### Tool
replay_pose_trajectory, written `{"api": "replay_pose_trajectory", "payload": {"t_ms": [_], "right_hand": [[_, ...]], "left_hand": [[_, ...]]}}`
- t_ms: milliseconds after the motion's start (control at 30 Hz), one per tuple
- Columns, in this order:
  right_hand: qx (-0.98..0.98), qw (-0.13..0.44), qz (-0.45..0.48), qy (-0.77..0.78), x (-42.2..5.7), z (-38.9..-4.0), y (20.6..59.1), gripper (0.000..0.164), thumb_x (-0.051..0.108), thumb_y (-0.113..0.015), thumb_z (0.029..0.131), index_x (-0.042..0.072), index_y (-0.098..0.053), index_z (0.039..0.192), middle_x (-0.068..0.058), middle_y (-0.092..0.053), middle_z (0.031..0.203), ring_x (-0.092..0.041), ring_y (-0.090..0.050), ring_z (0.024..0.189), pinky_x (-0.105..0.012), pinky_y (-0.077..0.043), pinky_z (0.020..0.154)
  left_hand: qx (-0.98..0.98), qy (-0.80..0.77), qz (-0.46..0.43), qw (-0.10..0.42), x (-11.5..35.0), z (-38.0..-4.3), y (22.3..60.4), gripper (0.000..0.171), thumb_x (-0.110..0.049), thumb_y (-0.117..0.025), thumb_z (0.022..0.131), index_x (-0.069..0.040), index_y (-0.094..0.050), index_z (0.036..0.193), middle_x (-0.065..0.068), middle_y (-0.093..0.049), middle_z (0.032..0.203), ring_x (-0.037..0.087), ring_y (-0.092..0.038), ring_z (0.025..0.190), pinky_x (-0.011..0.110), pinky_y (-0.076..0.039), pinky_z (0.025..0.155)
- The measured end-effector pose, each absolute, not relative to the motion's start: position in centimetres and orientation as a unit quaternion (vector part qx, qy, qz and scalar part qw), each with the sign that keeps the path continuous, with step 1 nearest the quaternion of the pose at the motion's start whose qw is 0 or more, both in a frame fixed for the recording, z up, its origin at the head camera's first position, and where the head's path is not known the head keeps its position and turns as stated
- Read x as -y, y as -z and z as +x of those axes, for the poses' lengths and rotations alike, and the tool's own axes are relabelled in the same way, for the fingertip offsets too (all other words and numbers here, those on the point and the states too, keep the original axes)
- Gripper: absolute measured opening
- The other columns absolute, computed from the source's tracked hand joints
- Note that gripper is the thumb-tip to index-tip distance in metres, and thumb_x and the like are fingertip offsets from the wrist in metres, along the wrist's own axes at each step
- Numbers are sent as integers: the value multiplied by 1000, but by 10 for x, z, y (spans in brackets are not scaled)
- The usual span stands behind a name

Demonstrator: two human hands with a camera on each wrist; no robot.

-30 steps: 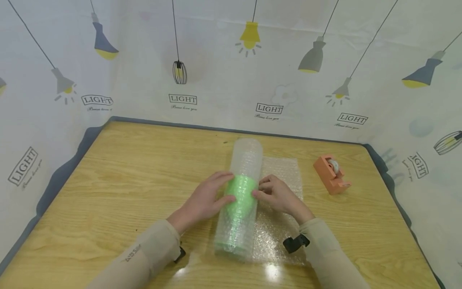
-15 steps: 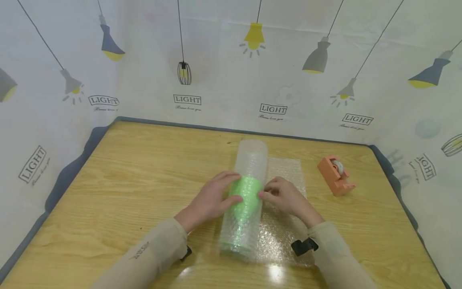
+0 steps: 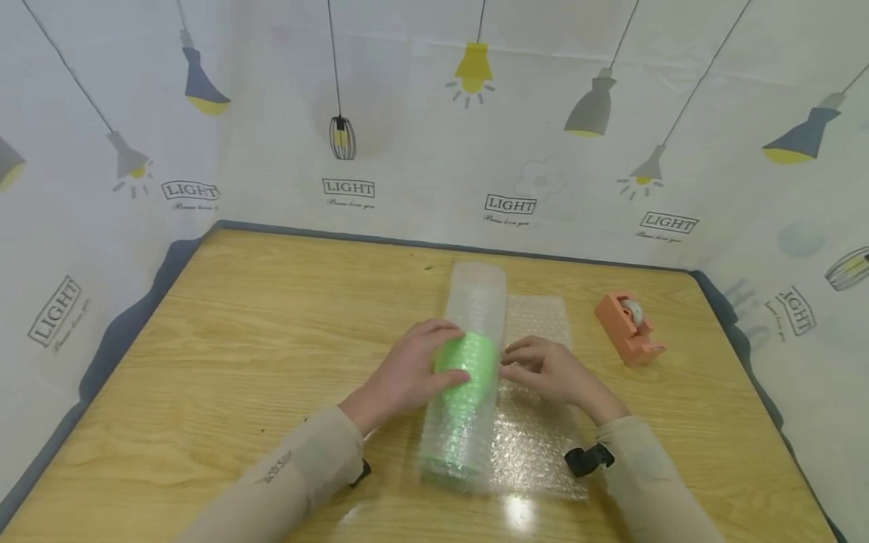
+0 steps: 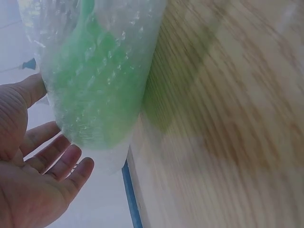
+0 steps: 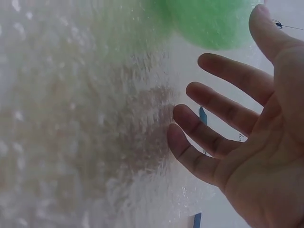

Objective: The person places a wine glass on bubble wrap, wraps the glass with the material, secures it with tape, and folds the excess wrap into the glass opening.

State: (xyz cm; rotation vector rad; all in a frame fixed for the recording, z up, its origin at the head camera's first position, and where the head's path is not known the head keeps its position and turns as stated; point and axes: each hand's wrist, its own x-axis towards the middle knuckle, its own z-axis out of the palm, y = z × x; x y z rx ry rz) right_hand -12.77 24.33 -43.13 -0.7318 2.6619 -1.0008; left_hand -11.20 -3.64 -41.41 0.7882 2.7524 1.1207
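A green item, goblet-like in shape, lies on its side inside the bubble-wrap roll, its broad part around the roll's middle and its narrow stem towards the roll's near end; the far end of the wrap reaches well past it. The left hand rests along the roll's left side, thumb and fingers spread and only loosely bent, touching the wrap without clenching it. The right hand is at the roll's right side, relaxed and partly open, with nothing pinched; its fingertips are at or just beside the film, and exact contact is hard to tell. The step in hand looks like rolling up the loose sheet, which lies flat to the right of the roll, under the right hand. To do it well, both hands should turn the roll with even, light pressure, spaced along its length so that the two ends advance together and the layers stay snug; pressing hard over the stem could strain it. The sheet wants to lie smooth and square to the roll. Beyond that sheet, right of the roll, an orange tape dispenser stands on the worktop.
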Motion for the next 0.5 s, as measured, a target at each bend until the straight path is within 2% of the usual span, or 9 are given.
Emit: {"api": "replay_pose_trajectory", "payload": {"t_ms": [500], "right_hand": [[-903,67,-240,349,-231,-126,437,37,23,-72,99,-1,-72,126,-21,-67,128,-31,-71,99,-42,-62,81]], "left_hand": [[-897,-349,270,19,28,-109,409,67,-39,-80,90,-8,-58,145,6,-54,149,27,-46,139,46,-40,118]]}}
